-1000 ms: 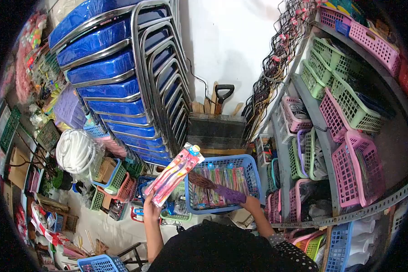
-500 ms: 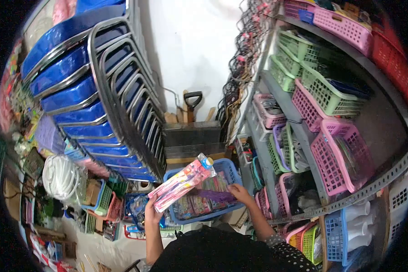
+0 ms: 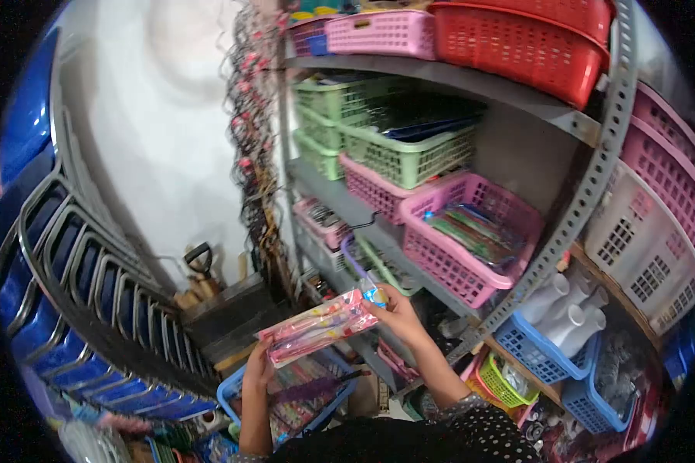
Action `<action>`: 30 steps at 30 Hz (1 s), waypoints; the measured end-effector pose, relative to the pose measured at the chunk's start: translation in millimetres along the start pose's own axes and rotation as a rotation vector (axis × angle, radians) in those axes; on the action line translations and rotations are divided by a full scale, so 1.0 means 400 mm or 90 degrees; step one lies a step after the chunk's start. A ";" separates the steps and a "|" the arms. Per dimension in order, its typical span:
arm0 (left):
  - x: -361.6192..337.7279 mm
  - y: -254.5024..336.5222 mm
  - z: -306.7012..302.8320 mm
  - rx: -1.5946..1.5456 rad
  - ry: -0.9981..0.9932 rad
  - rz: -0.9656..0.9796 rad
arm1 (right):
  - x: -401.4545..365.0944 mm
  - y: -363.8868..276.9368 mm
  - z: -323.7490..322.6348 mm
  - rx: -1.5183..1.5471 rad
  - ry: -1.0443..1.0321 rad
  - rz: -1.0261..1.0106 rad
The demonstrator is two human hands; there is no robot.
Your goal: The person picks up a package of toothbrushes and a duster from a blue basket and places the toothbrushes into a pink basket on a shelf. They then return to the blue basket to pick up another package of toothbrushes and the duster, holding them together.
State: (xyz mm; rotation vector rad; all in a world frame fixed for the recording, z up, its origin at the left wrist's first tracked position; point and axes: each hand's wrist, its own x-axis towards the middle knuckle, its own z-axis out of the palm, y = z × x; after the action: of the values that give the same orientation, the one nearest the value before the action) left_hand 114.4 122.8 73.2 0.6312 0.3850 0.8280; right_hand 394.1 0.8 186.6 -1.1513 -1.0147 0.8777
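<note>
A long pink plastic packet (image 3: 316, 327) with slim, brightly coloured contents is held up between my hands. I cannot make out what is inside. My left hand (image 3: 258, 369) grips its left end from below, with the fingers partly hidden. At the right end, by a small blue and yellow piece (image 3: 374, 296), the fingers of my right hand (image 3: 398, 315) are closed on the packet. Below them stands a blue basket (image 3: 228, 392) filled with small packets, and a fuzzy purple thing (image 3: 310, 390) lies across these. My left forearm hides part of the basket.
Stacked blue chairs (image 3: 93, 309) with metal frames rise on the left. To the right, a grey metal shelf (image 3: 533, 91) holds a pink basket (image 3: 459, 255), green baskets (image 3: 409, 158) and a red basket (image 3: 517, 54). White vases (image 3: 567, 324) stand in a blue basket at lower right.
The view has swung to the right towards the shelf. My right hand has left the blue basket and taken hold of the packet's right end. My left hand still holds the other end.
</note>
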 end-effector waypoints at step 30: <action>1.188 -0.539 1.200 0.486 -0.512 0.425 | 0.311 -0.522 -0.402 -0.857 0.827 -0.015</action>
State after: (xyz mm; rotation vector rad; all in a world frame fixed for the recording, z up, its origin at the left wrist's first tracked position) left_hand 793.7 206.3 258.4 1.7887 -0.3014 0.9611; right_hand 593.6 27.6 397.1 -2.2847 -0.3563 -0.8265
